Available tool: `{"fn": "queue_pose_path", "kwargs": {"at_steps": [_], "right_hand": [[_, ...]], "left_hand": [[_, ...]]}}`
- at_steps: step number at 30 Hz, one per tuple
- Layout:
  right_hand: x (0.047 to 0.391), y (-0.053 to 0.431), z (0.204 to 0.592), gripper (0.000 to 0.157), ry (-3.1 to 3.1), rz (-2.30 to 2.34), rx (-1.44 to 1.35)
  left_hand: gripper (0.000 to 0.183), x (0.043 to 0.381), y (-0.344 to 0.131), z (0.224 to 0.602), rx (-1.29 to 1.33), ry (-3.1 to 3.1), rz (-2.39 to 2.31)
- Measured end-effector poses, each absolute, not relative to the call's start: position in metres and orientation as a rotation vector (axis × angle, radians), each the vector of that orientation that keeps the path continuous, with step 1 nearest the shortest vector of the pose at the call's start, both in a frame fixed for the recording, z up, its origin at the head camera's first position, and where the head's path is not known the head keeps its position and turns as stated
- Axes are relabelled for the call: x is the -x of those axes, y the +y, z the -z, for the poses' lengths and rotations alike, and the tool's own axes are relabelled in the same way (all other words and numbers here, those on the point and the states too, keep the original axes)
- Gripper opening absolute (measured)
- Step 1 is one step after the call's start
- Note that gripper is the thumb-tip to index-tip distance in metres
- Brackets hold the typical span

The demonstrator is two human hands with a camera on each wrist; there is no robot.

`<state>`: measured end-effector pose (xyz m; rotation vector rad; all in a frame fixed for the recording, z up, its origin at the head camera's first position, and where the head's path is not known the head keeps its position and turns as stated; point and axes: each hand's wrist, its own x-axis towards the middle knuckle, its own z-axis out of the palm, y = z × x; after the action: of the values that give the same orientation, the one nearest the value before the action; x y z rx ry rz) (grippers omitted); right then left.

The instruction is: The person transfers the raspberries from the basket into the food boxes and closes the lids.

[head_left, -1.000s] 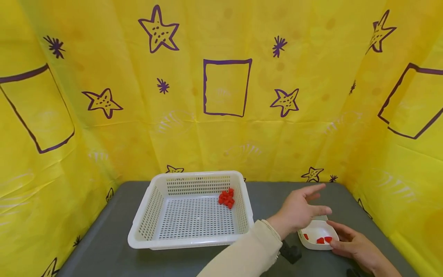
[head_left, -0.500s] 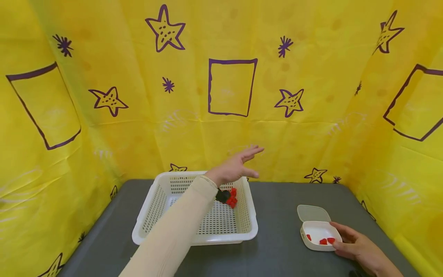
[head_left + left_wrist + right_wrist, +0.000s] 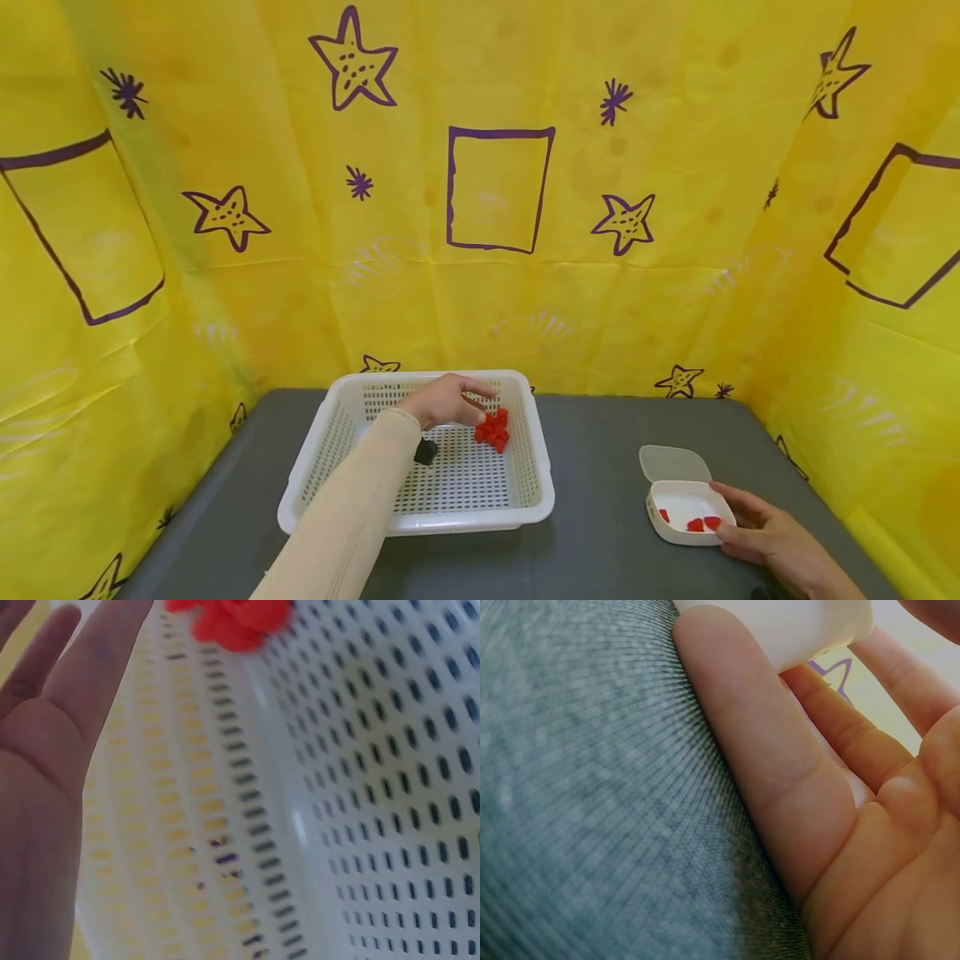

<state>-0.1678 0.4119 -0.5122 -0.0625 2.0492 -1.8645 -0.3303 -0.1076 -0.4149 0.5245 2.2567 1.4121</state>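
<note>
My left hand (image 3: 444,402) is inside the white basket (image 3: 416,523), its thumb and fingers apart, just beside a cluster of small red pieces (image 3: 492,431) in the far right corner. The left wrist view has those red pieces (image 3: 236,622) at the top edge, beyond the palm (image 3: 45,742), and nothing is visible in the hand. On the right, my right hand (image 3: 772,535) holds the near right end of a small white lidded box (image 3: 675,533) between thumb and fingers. A few red pieces (image 3: 696,525) lie in the box. The right wrist view shows the thumb (image 3: 742,705) against the box (image 3: 802,626).
The box's translucent lid (image 3: 675,463) is folded back behind it. Both containers stand on a dark grey table (image 3: 592,492), well apart. Yellow cloth (image 3: 495,317) with purple drawings encloses the back and sides.
My left hand has swung left from above the box, over the basket rim, and lowered into the basket beside the red cluster. My right hand stays on the box.
</note>
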Motion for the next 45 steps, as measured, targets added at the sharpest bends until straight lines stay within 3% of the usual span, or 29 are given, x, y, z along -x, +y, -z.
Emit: {"fn": "queue_pose_path", "kwargs": {"at_steps": [17,29,37,43,45], "right_hand": [[0.168,0.409,0.51,0.058,2.085,1.83,0.009],[0.169,0.408,0.509,0.061,2.094,1.818,-0.001],[0.169,0.409,0.51,0.06,2.091,1.825,0.01],[0.168,0.408,0.509,0.059,2.101,1.826,0.015],[0.168,0.409,0.509,0.057,2.091,1.838,0.029]], "left_hand": [[0.025,0.332,-0.115,0.445,-0.455,2.522,-0.934],[0.032,0.338,-0.118,0.453,-0.524,2.596,-0.801],[0.019,0.335,-0.117,0.455,-0.574,2.6,-0.737],[0.033,0.336,-0.114,0.454,-0.586,2.599,-0.673],[0.029,0.335,-0.113,0.453,-0.579,2.607,-0.667]]}}
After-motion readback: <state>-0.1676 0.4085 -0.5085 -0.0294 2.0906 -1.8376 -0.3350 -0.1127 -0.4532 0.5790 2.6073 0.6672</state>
